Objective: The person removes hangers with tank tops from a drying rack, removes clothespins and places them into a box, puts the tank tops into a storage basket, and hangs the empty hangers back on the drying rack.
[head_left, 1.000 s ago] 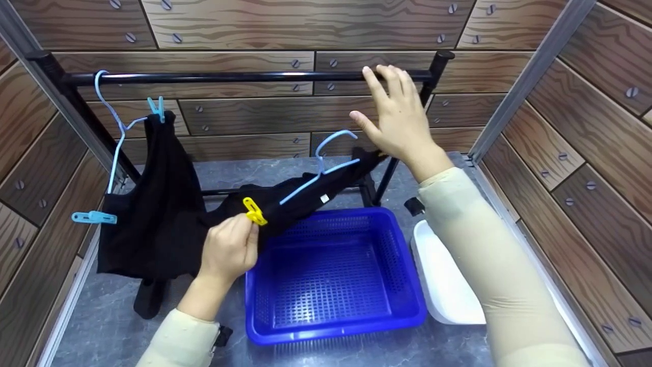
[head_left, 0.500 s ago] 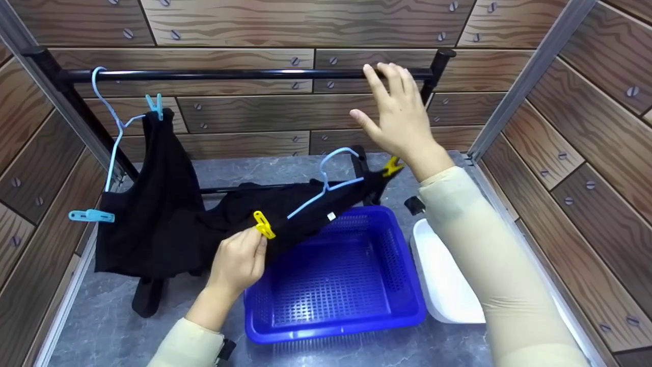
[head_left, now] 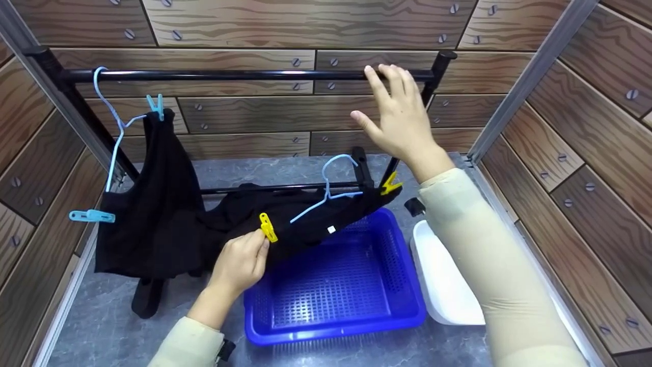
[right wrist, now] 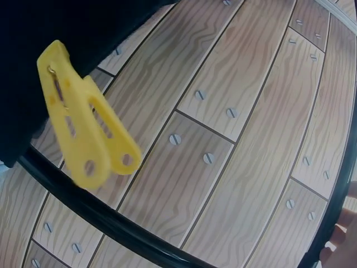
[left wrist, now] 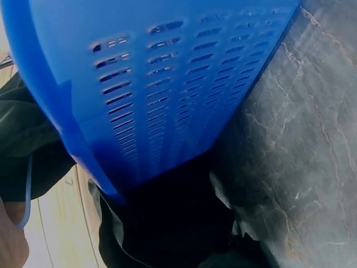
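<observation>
In the head view my left hand (head_left: 242, 262) grips one end of a blue wire clothes hanger (head_left: 327, 189) together with the black garment (head_left: 351, 210) on it. A yellow clothespin (head_left: 268, 228) sticks up at my fingertips; a second yellow clothespin (head_left: 391, 184) bites the garment's far right corner. The hanger's hook stands free below the black rail (head_left: 229, 75). My right hand (head_left: 400, 122) is spread, fingertips at the rail's right part, holding nothing. In the left wrist view the hanger wire (left wrist: 28, 190) runs into my hand at the lower left.
Another black garment (head_left: 168, 224) hangs at the rail's left end on a blue hanger, with two light-blue clothespins. A blue perforated basket (head_left: 336, 329) stands on the grey floor under the garment. A white tub (head_left: 443, 280) sits right of it. Wood-patterned walls enclose the rack.
My left hand has moved right and a little down. The hanger and garment sank at their right end, and the second yellow clothespin came out from behind my right wrist. My right hand stayed put.
</observation>
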Demonstrator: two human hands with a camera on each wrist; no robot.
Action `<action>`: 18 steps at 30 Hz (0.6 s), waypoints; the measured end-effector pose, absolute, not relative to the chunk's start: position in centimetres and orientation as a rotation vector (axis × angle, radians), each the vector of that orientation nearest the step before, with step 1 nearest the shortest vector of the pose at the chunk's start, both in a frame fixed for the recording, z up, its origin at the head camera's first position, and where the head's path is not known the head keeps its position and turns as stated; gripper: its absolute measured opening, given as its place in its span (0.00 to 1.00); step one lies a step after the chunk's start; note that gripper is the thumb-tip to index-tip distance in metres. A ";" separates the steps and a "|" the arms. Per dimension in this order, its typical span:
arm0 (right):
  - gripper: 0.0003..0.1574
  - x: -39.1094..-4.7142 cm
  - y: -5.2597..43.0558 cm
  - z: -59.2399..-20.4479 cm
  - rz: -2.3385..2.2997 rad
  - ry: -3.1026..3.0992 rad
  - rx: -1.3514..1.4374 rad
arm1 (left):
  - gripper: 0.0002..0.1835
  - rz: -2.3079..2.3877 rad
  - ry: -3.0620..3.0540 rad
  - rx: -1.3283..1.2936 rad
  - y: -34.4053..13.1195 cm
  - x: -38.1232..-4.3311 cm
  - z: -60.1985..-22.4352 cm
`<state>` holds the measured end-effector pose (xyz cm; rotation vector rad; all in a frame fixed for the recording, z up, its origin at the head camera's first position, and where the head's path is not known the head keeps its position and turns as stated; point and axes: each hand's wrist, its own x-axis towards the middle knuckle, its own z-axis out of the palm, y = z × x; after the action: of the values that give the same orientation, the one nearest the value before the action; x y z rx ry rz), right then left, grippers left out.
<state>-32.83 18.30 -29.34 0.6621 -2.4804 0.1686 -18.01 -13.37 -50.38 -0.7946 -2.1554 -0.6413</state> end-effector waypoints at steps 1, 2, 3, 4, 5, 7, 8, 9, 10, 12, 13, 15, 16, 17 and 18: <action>0.50 -32.8 18.3 -29.4 0.169 -2.480 0.661 | 0.06 -0.636 -2.164 -0.799 -13.4 -18.1 -50.4; 0.49 -32.8 18.4 -29.4 0.171 -2.479 0.661 | 0.06 -0.636 -2.175 -0.804 -13.4 -18.2 -50.4; 0.49 -32.8 18.4 -29.4 0.172 -2.477 0.662 | 0.06 -0.636 -2.186 -0.808 -13.4 -18.2 -50.4; 0.49 -32.8 18.4 -29.5 0.174 -2.474 0.662 | 0.06 -0.637 -2.198 -0.811 -13.4 -18.3 -50.4; 0.49 -32.9 18.4 -29.5 0.172 -2.473 0.661 | 0.07 -0.637 -2.211 -0.814 -13.4 -18.3 -50.4; 0.49 -32.9 18.4 -29.5 0.171 -2.473 0.661 | 0.07 -0.635 -2.234 -0.817 -13.4 -18.5 -50.6; 0.49 -32.9 18.4 -29.5 0.169 -2.475 0.660 | 0.08 -0.633 -2.245 -0.818 -13.4 -18.5 -50.7; 0.49 -32.9 18.4 -29.5 0.167 -2.478 0.660 | 0.08 -0.631 -2.254 -0.817 -13.4 -18.6 -50.7; 0.50 -32.9 18.4 -29.5 0.166 -2.481 0.660 | 0.08 -0.632 -2.261 -0.817 -13.5 -18.6 -50.8; 0.50 -32.8 18.3 -29.5 0.162 -2.486 0.660 | 0.09 -0.634 -2.274 -0.812 -13.5 -18.7 -51.0; 0.49 -32.8 18.3 -29.5 0.162 -2.487 0.661 | 0.09 -0.635 -2.278 -0.810 -13.4 -18.8 -51.1; 0.49 -32.8 18.3 -29.5 0.161 -2.489 0.661 | 0.09 -0.637 -2.286 -0.807 -13.5 -18.9 -51.1; 0.49 -32.8 18.3 -29.4 0.161 -2.489 0.661 | 0.10 -0.639 -2.292 -0.808 -13.5 -19.0 -51.1; 0.49 -32.8 18.3 -29.4 0.160 -2.488 0.660 | 0.10 -0.641 -2.299 -0.810 -13.5 -19.1 -51.0; 0.49 -32.8 18.3 -29.4 0.161 -2.488 0.659 | 0.10 -0.643 -2.306 -0.813 -13.4 -19.1 -51.0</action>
<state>-32.76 18.34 -29.39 0.6592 -2.4878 0.1607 -19.12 -13.44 -50.98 -0.8135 -2.3060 -0.6428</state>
